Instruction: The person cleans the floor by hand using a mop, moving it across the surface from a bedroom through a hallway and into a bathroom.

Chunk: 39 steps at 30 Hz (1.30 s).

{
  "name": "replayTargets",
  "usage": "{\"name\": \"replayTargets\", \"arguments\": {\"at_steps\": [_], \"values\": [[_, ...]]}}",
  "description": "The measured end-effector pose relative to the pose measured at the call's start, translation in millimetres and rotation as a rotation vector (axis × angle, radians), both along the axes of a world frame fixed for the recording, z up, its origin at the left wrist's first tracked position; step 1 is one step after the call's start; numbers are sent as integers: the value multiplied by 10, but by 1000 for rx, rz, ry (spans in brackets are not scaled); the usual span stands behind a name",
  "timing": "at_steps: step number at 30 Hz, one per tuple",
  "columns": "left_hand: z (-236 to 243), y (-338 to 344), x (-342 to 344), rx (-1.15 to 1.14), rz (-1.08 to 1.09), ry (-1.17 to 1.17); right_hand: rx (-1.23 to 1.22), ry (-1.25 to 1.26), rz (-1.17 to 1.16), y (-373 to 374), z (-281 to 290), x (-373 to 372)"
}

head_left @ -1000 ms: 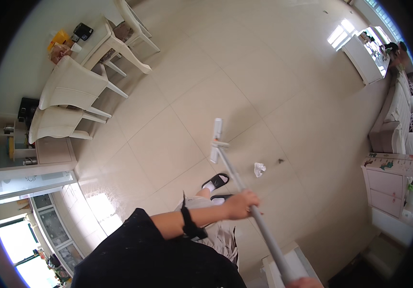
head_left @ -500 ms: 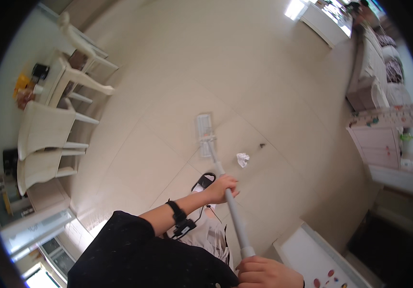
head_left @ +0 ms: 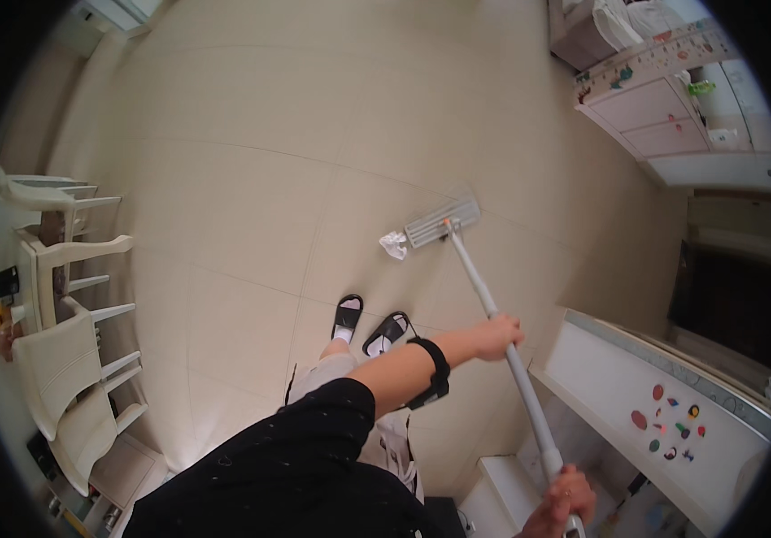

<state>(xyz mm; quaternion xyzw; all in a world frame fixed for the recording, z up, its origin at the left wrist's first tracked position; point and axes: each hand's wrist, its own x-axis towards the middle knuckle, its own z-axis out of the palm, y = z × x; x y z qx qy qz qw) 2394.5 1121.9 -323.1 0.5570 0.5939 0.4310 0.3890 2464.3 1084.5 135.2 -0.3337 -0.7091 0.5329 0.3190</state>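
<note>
My left hand [head_left: 500, 337] is closed around the middle of a grey mop pole [head_left: 523, 384], its forearm wearing a black strap. My right hand [head_left: 566, 498] grips the pole lower down, near the bottom right of the view. The flat mop head [head_left: 441, 221] lies on the tiled floor [head_left: 251, 215], slightly blurred at its far end, with its near end against or very close to a crumpled white paper [head_left: 393, 245]. Below these are my feet in black sandals [head_left: 348, 314].
White chairs [head_left: 58, 359] and a table [head_left: 44, 269] line the left. At top right are a sofa [head_left: 583, 31] and pink cabinet [head_left: 636, 117]. A white panel with coloured magnets [head_left: 614, 394] flanks my right, beside a dark area [head_left: 717, 296].
The view has swung rightward. The mop head has turned from lengthwise to slanted and moved right, and now sits beside the paper, which was apart from it before.
</note>
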Motion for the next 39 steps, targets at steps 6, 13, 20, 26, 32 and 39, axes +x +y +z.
{"name": "replayTargets", "arguments": {"at_steps": [6, 13, 20, 26, 32, 39], "values": [[202, -389, 1019, -201, -327, -99, 20, -121, -172, -454, 222, 360], [1642, -914, 52, -225, -182, -120, 81, 294, -23, -455, 637, 916], [1292, -1639, -1289, -175, 78, 171, -169, 344, -69, -764, -277, 1032], [47, -2137, -2049, -105, 396, 444, -222, 233, 377, -571, -1041, 209], [-324, -1593, -1057, -136, 281, 361, -144, 74, 262, -189, -903, 1068], [298, -695, 1953, -142, 44, 105, -50, -125, 67, 243, 164, 2818]]}}
